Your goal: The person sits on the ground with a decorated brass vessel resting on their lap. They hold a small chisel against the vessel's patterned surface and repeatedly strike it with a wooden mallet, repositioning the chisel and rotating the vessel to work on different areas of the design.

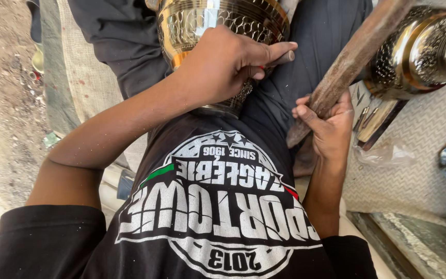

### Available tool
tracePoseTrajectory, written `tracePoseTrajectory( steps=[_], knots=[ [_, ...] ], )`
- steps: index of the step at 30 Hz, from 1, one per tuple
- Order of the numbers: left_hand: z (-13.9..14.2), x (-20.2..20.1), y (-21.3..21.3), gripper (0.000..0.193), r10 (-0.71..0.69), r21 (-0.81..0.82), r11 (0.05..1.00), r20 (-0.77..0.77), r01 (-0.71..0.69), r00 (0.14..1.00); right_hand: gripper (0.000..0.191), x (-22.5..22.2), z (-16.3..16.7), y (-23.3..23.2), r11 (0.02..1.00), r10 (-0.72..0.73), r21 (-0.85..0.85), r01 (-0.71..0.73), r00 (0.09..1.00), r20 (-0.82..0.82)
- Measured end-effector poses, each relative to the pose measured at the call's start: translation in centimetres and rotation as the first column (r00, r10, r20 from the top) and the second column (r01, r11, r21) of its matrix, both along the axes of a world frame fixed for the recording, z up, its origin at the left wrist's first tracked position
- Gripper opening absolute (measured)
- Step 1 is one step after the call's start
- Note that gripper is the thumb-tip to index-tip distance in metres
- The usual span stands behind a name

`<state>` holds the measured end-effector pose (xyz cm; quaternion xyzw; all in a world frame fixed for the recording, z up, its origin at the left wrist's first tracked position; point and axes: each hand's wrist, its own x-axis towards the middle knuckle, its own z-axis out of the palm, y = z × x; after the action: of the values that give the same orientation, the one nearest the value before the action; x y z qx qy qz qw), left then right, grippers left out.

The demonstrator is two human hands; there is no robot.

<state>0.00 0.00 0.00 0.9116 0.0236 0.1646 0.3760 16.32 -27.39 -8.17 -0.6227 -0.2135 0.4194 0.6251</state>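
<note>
A shiny brass pot (197,23) with a hammered pattern rests in my lap at the top centre. My left hand (228,62) lies over its side, fingers closed on a thin dark metal punch (282,58) that pokes out past my fingertips. My right hand (326,121) grips a worn wooden handle (352,57) that slants up to the right, its head out of view. My black printed shirt fills the lower frame.
A second patterned brass vessel (424,49) lies on a pale woven mat (429,155) at the right, with several small metal tools (372,119) beside it. Bare dirt ground (1,103) runs down the left. A grey ledge (419,243) sits at bottom right.
</note>
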Motion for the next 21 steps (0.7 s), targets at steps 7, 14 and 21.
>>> tracePoseTrajectory(
  steps=[7, 14, 21],
  knots=[
    [-1.0, 1.5, 0.1, 0.065, -0.106, 0.103, 0.989, 0.003, 0.105, 0.994, 0.07, -0.8, 0.0, 0.5, 0.997, -0.049, 0.059, 0.049, 0.999, -0.013],
    [-1.2, 2.4, 1.3, 0.071, -0.136, 0.206, 0.969, -0.024, 0.138, 0.99, 0.048, 0.0, 3.3, 2.7, 0.914, 0.208, -0.362, 0.182, 0.557, 0.804],
    [0.7, 3.9, 2.9, 0.078, -0.155, 0.145, 0.975, -0.092, 0.168, 0.984, 0.048, 0.8, 6.1, 3.8, 0.901, 0.173, -0.352, 0.254, 0.534, 0.828]
  ],
)
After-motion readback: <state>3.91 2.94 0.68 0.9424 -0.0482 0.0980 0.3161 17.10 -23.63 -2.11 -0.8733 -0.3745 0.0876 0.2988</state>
